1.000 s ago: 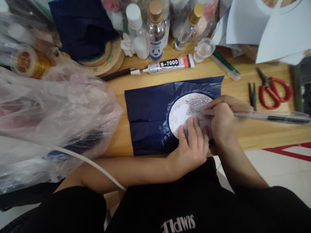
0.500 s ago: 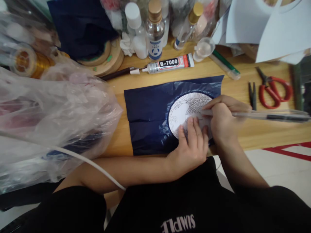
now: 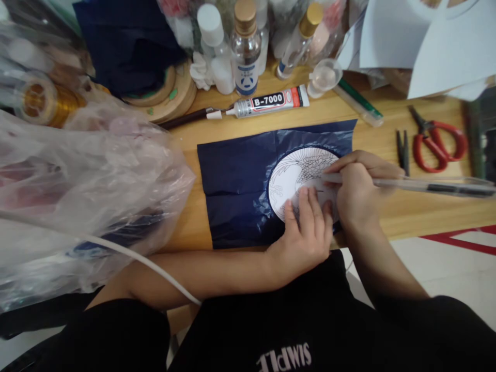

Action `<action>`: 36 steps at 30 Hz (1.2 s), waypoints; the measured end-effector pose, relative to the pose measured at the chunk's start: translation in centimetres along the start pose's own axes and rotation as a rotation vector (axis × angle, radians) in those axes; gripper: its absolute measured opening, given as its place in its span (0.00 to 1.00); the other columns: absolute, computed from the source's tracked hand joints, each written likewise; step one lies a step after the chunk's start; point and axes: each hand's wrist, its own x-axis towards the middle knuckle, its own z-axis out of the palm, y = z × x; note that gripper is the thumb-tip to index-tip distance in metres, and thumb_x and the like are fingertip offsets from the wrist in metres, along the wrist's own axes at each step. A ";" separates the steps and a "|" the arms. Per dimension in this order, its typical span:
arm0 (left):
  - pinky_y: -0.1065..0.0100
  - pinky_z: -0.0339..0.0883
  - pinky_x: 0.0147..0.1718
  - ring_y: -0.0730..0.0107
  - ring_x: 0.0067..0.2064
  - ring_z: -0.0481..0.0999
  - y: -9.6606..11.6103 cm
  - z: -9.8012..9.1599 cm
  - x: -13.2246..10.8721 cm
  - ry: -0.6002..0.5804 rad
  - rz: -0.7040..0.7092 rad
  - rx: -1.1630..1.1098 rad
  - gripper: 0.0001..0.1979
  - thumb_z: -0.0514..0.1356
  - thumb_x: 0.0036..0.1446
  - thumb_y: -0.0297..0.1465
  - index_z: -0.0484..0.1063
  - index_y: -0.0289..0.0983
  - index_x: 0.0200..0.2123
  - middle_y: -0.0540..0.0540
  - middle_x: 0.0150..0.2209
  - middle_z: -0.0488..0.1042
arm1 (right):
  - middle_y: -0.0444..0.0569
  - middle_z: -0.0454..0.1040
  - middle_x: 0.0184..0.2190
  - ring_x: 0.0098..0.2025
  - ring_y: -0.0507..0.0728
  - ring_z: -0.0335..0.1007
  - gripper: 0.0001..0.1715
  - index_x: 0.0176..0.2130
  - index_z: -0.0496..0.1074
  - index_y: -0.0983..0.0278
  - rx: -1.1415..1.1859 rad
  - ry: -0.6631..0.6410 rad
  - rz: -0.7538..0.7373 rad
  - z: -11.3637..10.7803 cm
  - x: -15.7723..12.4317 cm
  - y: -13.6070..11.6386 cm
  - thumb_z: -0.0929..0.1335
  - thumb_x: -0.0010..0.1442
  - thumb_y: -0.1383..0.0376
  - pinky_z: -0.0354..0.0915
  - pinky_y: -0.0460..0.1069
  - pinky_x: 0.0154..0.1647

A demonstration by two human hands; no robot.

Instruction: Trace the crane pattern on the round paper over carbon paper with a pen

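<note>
A dark blue sheet (image 3: 240,181) lies flat on the wooden table (image 3: 418,206). On its right part rests a round white paper (image 3: 289,173) printed with a fine line drawing. My left hand (image 3: 306,232) lies flat on the lower edge of the round paper, fingers stretched out, pressing it down. My right hand (image 3: 358,188) is closed around a long clear pen (image 3: 426,185), whose tip touches the drawing near my left fingertips.
A B-7000 glue tube (image 3: 271,102) and several bottles (image 3: 245,46) stand behind the sheet. Red scissors (image 3: 437,140) and a small dark clip (image 3: 402,150) lie at the right. A large plastic bag (image 3: 85,196) fills the left side, with white paper sheets (image 3: 426,41) at back right.
</note>
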 end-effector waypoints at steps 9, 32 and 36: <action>0.49 0.66 0.47 0.38 0.54 0.72 0.1 0.0 0.0 -0.013 0.001 -0.018 0.38 0.47 0.64 0.51 0.65 0.20 0.56 0.21 0.53 0.69 | 0.40 0.66 0.13 0.16 0.49 0.60 0.15 0.16 0.70 0.61 0.099 0.020 0.121 -0.3 0.3 -0.8 0.59 0.43 0.74 0.56 0.45 0.18; 0.49 0.66 0.49 0.36 0.56 0.70 0.3 0.0 0.1 -0.045 -0.010 -0.028 0.48 0.52 0.56 0.59 0.61 0.18 0.59 0.19 0.55 0.67 | 0.40 0.52 0.13 0.15 0.48 0.48 0.08 0.17 0.65 0.59 0.529 0.097 0.330 -7.6 5.7 2.6 0.63 0.32 0.59 0.37 0.47 0.16; 0.48 0.64 0.50 0.35 0.57 0.69 0.4 0.0 0.0 -0.051 -0.009 -0.029 0.50 0.52 0.55 0.60 0.60 0.17 0.59 0.18 0.55 0.66 | 0.42 0.55 0.12 0.14 0.50 0.52 0.09 0.17 0.66 0.60 0.575 0.047 0.370 -7.8 5.4 2.5 0.65 0.32 0.58 0.38 0.47 0.14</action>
